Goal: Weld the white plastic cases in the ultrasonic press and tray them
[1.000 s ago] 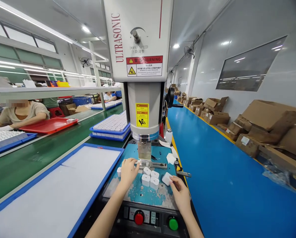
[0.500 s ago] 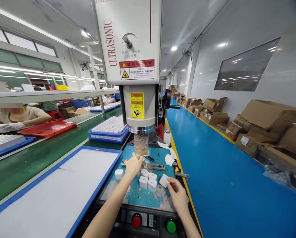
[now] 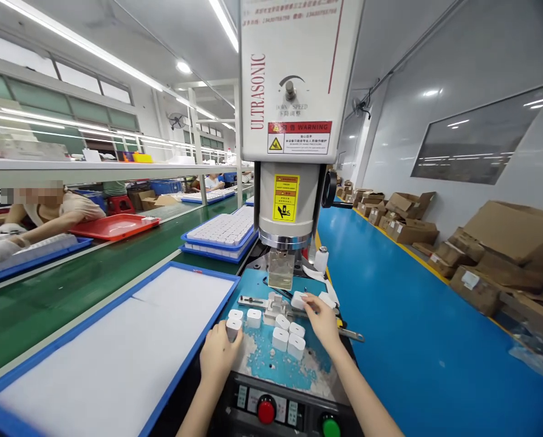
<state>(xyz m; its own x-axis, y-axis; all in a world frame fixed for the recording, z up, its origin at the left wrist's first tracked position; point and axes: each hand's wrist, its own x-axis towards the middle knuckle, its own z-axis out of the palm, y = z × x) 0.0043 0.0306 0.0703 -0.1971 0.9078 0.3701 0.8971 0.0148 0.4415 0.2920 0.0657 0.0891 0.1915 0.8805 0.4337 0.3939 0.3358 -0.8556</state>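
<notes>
My left hand (image 3: 219,352) grips a small white rounded plastic housing (image 3: 234,328) with a slot in its top, at the left edge of the blue work plate (image 3: 262,358). Two similar housings (image 3: 254,318) stand just behind it. My right hand (image 3: 321,317) pinches another white housing (image 3: 299,298) by its right end, tilted, just right of the metal fixture (image 3: 275,311). Between my hands stands a cluster of several white housings (image 3: 280,338). Over the fixture hangs the horn (image 3: 281,270) of the ultrasonic welding machine (image 3: 294,91).
A blue-rimmed tray (image 3: 162,419) lined in white lies at left. Stacked trays of white pieces (image 3: 219,230) stand behind it on the green belt (image 3: 112,267). Red (image 3: 266,410) and green (image 3: 330,426) buttons sit in front. A co-worker (image 3: 57,212) sits across the belt.
My left hand has drawn back from the fixture to the plate's left edge and now holds a housing. My right hand has carried its housing up beside the fixture. The view has turned left.
</notes>
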